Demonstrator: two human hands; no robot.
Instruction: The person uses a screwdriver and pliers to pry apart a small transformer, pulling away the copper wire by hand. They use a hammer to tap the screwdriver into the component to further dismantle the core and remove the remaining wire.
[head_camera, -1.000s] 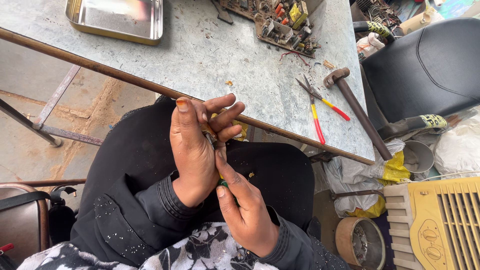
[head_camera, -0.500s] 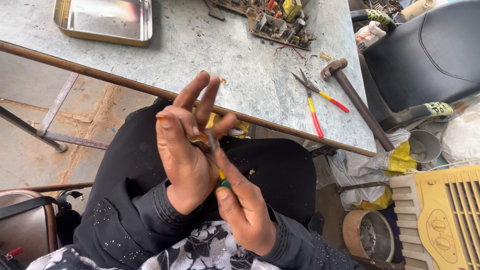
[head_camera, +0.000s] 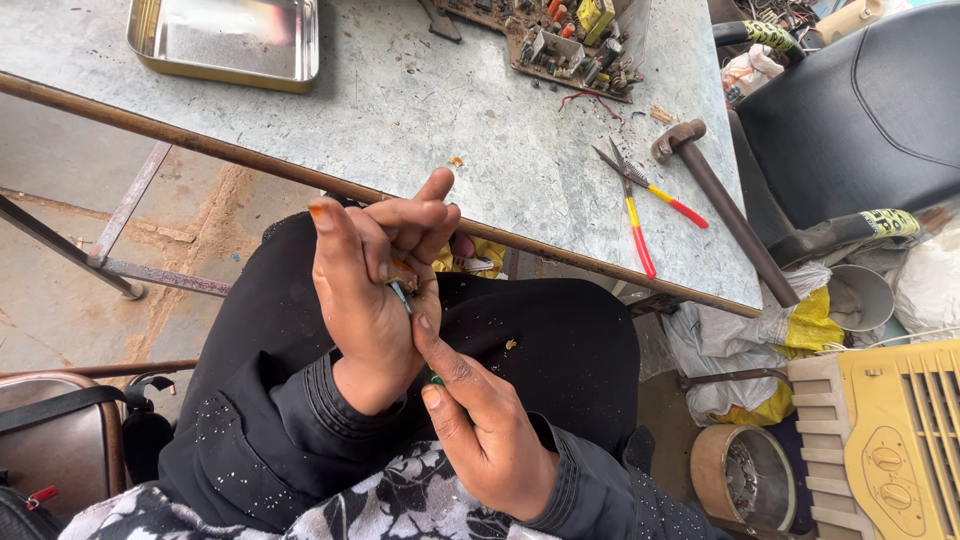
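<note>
Grey table (head_camera: 420, 110) behind; small part (head_camera: 402, 291) pinched between left hand (head_camera: 370, 290) fingers (head_camera: 425, 215).

Even, bright daylight, soft and diffuse, no hard shadows. Table (head_camera: 420, 110) top is well exposed, fine scratches readable. Mild glare on the metal tray (head_camera: 225, 40) at top left. Black clothing in the lap crushes to near-solid dark, little fabric detail. Hands (head_camera: 390, 300) are sharp, no visible motion blur. Slight wide-angle stretch at the frame edges, table rim bows a bit.
</note>
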